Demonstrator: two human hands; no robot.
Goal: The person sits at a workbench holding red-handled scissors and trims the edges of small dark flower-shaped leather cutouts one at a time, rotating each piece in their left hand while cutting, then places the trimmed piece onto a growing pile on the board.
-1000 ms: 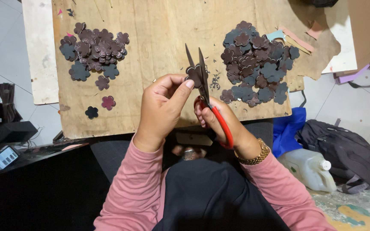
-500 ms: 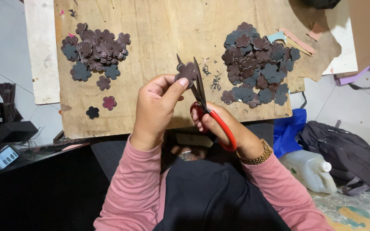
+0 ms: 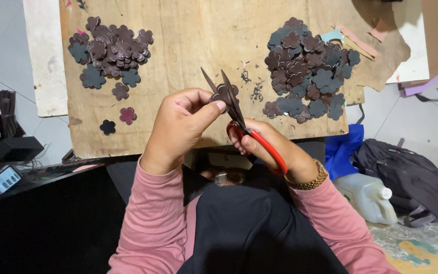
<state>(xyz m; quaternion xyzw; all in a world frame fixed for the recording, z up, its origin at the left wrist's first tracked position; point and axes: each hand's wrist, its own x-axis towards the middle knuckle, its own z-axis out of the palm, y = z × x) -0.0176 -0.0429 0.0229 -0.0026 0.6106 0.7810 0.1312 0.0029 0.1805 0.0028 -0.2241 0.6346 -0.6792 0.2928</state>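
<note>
My left hand (image 3: 181, 127) pinches a small dark brown flower-shaped cutout (image 3: 224, 94) between thumb and fingers. My right hand (image 3: 272, 147) grips red-handled scissors (image 3: 244, 127), whose dark blades stand apart around the cutout. Both hands hover over the near edge of a wooden board (image 3: 188, 61). On the board lie two heaps of similar flower cutouts, one at the far left (image 3: 110, 48) and a bigger one at the right (image 3: 305, 68).
Two loose flowers (image 3: 128, 115) lie near the board's left front. Tiny dark trimmings (image 3: 254, 91) are scattered mid-board. Pastel strips (image 3: 353, 40) lie at the right. Beside my lap are a white jug (image 3: 366, 195), a dark backpack (image 3: 411, 175) and a blue bag (image 3: 343, 149).
The scissors and the cutout have shifted slightly between frames, and the blades now stand wider apart around the flower. The piles on the board are unchanged.
</note>
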